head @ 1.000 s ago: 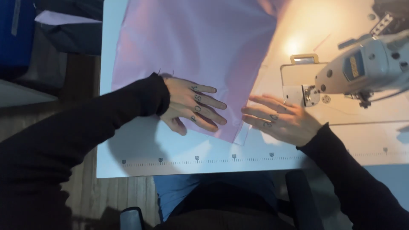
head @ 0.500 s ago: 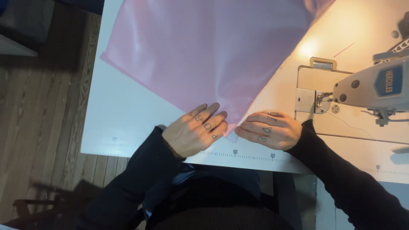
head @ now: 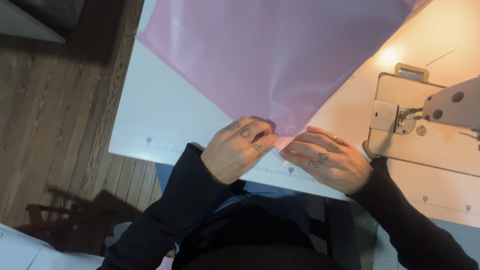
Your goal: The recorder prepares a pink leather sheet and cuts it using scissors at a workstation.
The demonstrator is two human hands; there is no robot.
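A large sheet of pink fabric (head: 280,55) lies spread over a white table (head: 165,115), one corner pointing toward me at the table's front edge. My left hand (head: 240,150) pinches that corner from the left with curled fingers. My right hand (head: 327,157) holds the same corner from the right, fingertips meeting the left hand's. Both arms wear black sleeves.
A white sewing machine (head: 430,120) stands on the table to the right of my hands, its needle area lit by a warm lamp. A ruler scale runs along the table's front edge (head: 280,172). Wooden floor (head: 55,110) lies to the left.
My hands have come together from lying flat and apart on the fabric to gripping its near corner. The view has shifted left and closer.
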